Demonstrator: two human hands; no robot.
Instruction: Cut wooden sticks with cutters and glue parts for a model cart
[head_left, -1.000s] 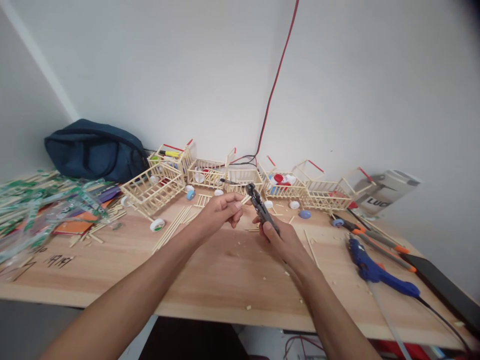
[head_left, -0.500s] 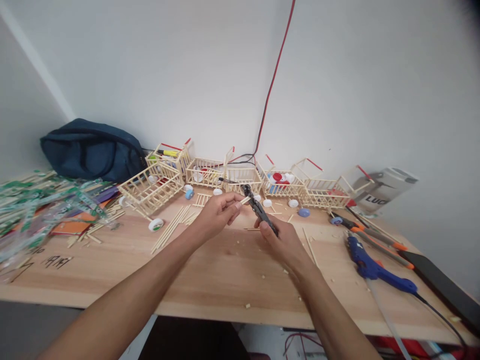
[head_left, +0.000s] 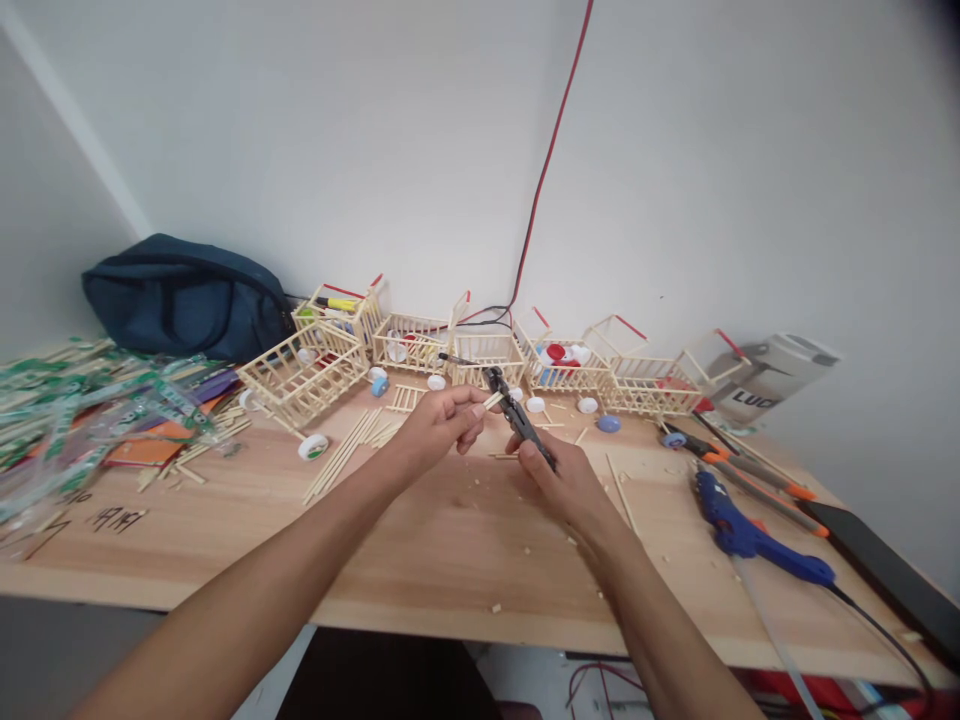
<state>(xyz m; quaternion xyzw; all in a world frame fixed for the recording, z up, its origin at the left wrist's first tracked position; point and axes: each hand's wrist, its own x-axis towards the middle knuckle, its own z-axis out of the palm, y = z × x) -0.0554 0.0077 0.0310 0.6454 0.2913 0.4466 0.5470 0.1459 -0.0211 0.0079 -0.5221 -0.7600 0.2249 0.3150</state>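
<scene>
My left hand (head_left: 442,428) pinches pale wooden sticks (head_left: 493,400) between thumb and fingers, their ends pointing right. Wrapped round the handles of a dark pair of pliers (head_left: 517,415) is my right hand (head_left: 553,470). The pliers' head is at the tips of the sticks; whether the jaws grip them I cannot tell. Behind my hands stands a small cart of wooden sticks (head_left: 487,350), partly hidden by the pliers and the left hand. Long loose sticks (head_left: 343,460) lie on the wooden table (head_left: 420,570) to the left of my left hand.
Several more stick carts (head_left: 304,375) with bottle-cap wheels line the wall. A blue bag (head_left: 184,300) and a heap of wrapped sticks (head_left: 97,420) lie left. On the right are a blue glue gun (head_left: 757,540), orange-handled tools (head_left: 765,478), a tilted carton (head_left: 776,380) and a black flat object (head_left: 885,570).
The view has shifted very slightly. My hands, the sticks and the pliers stay almost in the same position.
</scene>
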